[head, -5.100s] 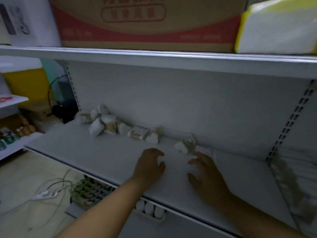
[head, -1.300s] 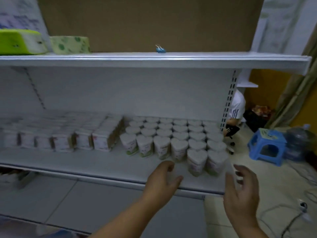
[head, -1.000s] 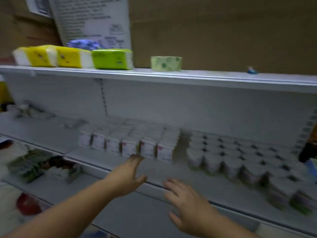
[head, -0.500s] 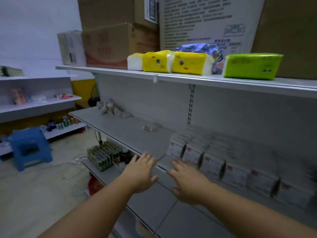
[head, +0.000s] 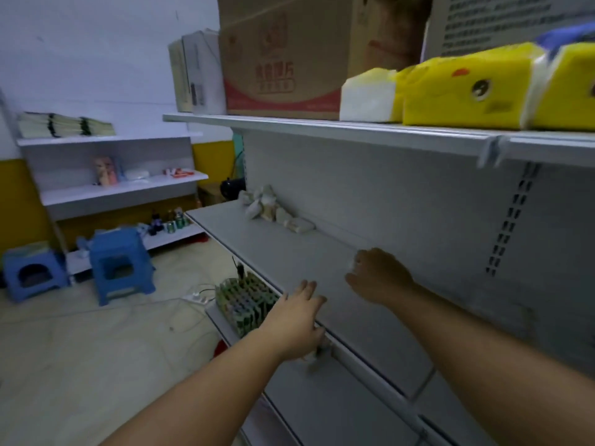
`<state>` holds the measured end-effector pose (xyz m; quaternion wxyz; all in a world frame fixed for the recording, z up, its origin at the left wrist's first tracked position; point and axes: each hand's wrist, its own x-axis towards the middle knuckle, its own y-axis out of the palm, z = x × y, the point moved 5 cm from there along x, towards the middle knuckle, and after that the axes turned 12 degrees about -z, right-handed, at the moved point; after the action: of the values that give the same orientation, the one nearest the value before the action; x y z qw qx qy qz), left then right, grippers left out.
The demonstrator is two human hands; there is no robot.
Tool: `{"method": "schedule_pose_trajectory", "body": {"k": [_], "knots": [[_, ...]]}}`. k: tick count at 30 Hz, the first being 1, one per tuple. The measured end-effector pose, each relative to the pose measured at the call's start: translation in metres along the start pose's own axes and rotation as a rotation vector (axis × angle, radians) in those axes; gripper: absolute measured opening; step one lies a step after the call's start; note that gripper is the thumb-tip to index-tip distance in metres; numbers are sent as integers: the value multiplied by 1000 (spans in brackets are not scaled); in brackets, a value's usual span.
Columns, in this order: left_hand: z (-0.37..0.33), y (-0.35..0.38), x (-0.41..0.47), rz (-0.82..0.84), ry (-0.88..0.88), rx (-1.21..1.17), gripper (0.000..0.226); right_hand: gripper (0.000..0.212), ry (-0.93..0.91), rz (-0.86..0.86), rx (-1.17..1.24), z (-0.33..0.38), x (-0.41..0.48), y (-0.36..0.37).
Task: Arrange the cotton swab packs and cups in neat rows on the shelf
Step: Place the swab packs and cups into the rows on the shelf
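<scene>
Left hand [head: 297, 320]: released; fingers straight, palm down at front lip of shelf [head: 289, 249]; nothing held.
Right hand [head: 381, 275]: fingers curled down onto shelf surface, at 1 o'clock from left hand; pale speck at fingertips, too small to name; grasping or merely clenched, not determinable.
Risk, front lip: likely sweep-off of any pack dragged forward under a flat palm; fall onto lower shelf or floor.
Risk, loose pile [head: 272, 207]: pale blurred items, taken as the cotton swab packs and cups, heaped against back panel at 11 o'clock from right hand, well apart from both hands; probable toppling or rolling of cups if pulled from base of heap; denting of soft packs under a hard squeeze.
Risk, reach: long stretch toward 11 o'clock; weaker control at full extension, hence crooked rows.
Lower-shelf tray [head: 244, 300]: at 9 o'clock from left hand; packed with small upright bottles or tubes, kind not legible; likely landing spot for anything dropped.
Top-shelf cardboard box [head: 283, 56]: at 12 o'clock; closed, contents hidden.
Yellow tissue packs [head: 467, 88]: sealed in wrappers, just beside box at 1 o'clock.
</scene>
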<state>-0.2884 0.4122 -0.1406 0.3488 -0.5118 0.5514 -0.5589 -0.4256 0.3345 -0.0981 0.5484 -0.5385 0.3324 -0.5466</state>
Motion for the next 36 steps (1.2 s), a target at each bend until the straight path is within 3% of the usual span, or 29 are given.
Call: {"method": "schedule_pose_trajectory", "body": {"k": [3,6,10,13,16,20,26,30,36], "knots": [[37,4,26,-17,-59,-149,57,63,335,-98,166,-22,29,28],[69,7,64,-47,-94,-335,51,85,673,-181,366,-44,48,57],[123,27,121,-67,-133,-399,45,86,920,-330,355,-47,61,91],[171,39,159,-70,-157,-352,52,81,981,-445,278,-36,62,104],[209,43,205,-141,-214,-347,65,87,1060,-416,229,-36,64,110],[230,52,267,-174,-408,-413,77,60,1065,-491,133,-40,66,110],[243,79,315,-274,-671,-450,85,69,1127,-457,14,-41,71,116],[243,93,323,-363,-615,-418,79,59,1073,-461,-102,-44,73,119],[241,87,317,-357,-438,-584,78,52,1100,-714,330,-36,59,107]]}}
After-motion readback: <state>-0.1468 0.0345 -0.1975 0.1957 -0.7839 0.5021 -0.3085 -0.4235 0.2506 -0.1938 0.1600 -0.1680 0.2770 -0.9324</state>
